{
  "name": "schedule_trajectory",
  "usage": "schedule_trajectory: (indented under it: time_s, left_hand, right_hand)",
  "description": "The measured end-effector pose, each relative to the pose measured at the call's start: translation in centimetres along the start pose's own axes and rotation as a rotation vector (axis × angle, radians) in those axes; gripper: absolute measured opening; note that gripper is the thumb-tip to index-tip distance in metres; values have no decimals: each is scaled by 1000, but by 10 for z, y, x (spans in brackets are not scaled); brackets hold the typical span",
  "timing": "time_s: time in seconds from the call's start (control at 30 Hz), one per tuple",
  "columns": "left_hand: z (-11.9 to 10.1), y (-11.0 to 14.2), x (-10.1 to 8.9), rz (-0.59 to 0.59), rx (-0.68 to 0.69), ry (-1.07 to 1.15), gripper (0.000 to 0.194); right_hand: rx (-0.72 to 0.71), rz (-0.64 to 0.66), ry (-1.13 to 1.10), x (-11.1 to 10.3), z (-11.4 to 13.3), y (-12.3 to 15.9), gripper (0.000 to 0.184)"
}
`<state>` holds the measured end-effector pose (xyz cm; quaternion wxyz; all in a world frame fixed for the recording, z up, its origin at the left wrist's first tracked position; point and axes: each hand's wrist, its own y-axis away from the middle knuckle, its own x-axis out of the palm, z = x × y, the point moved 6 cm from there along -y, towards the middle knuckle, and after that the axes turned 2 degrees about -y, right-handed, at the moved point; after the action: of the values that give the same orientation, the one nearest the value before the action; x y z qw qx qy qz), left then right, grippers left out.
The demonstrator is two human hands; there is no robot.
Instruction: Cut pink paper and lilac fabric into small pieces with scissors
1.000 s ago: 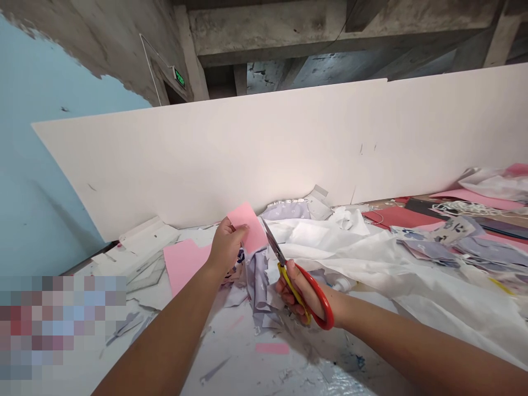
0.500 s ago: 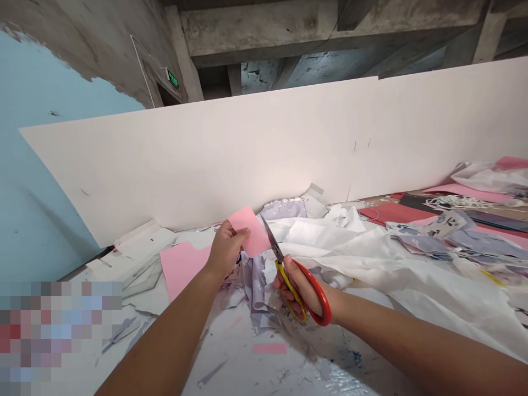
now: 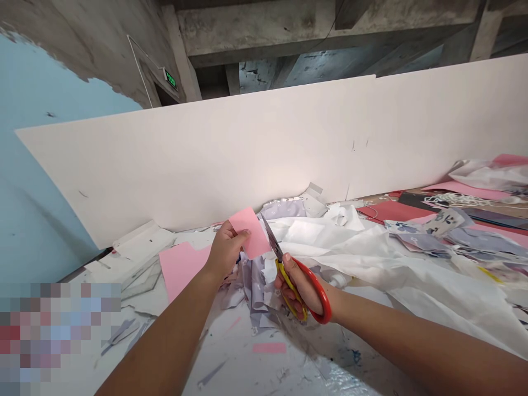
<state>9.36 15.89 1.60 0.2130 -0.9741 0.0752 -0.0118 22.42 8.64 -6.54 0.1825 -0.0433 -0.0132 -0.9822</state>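
Observation:
Between the thumb and fingers of my left hand (image 3: 226, 250) is a small piece of pink paper (image 3: 254, 237), held up above the littered table. My right hand (image 3: 299, 289) grips a pair of scissors (image 3: 274, 239) with one red and one yellow handle loop. The blades point up and to the left, right along the paper's right edge; whether they touch it I cannot tell. Below the hands lies a narrow pink strip (image 3: 269, 348). A larger pink sheet (image 3: 179, 269) rests to the left, partly hidden by my left forearm.
White cloth (image 3: 363, 247) spreads over the table to the right. Patterned fabric scraps (image 3: 437, 231), red sheets (image 3: 390, 212) and white cord (image 3: 457, 201) lie farther right. White paper pieces (image 3: 142, 242) are stacked at left. A tall white panel (image 3: 231, 159) stands behind.
The view has shifted very slightly. Both hands keep nearly the same pose, with the paper and scissors almost where they were.

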Motion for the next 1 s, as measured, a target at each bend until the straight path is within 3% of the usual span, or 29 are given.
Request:
schedule_trajectory:
  time_s: [1.0]
  left_hand:
    - [4, 0, -1, 34, -21, -11, 26]
  right_hand:
    - [52, -42, 142, -3, 4, 5, 52]
